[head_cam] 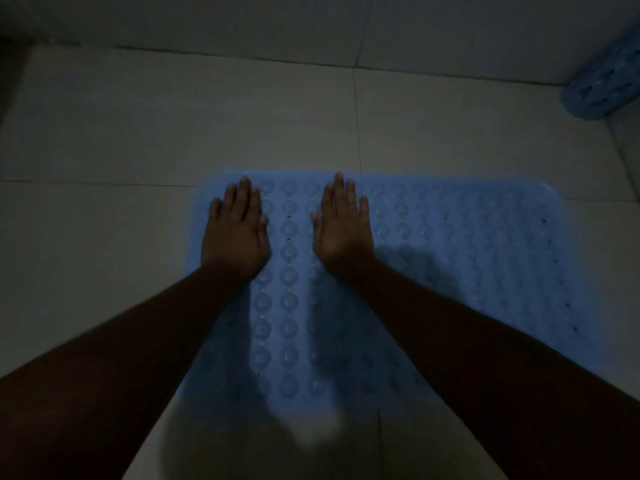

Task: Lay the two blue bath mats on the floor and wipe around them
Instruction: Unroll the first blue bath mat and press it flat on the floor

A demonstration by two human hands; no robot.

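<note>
A blue bath mat (467, 258) with rows of round suction cups lies flat on the pale tiled floor in the middle of the head view. My left hand (237, 230) presses palm-down on its far left corner, fingers straight and together. My right hand (343, 226) lies flat on the mat a little to the right, fingers straight. Both forearms reach in from the bottom and hide parts of the mat's near side. A second blue mat (604, 86) leans at the far right edge, against the wall, partly cut off by the frame.
The light is dim. The tiled floor (138, 140) runs to the left and beyond the mat. A pale wall (311, 22) rises behind it, meeting the floor along a dark seam. A dark vertical edge (8, 71) stands at the far left.
</note>
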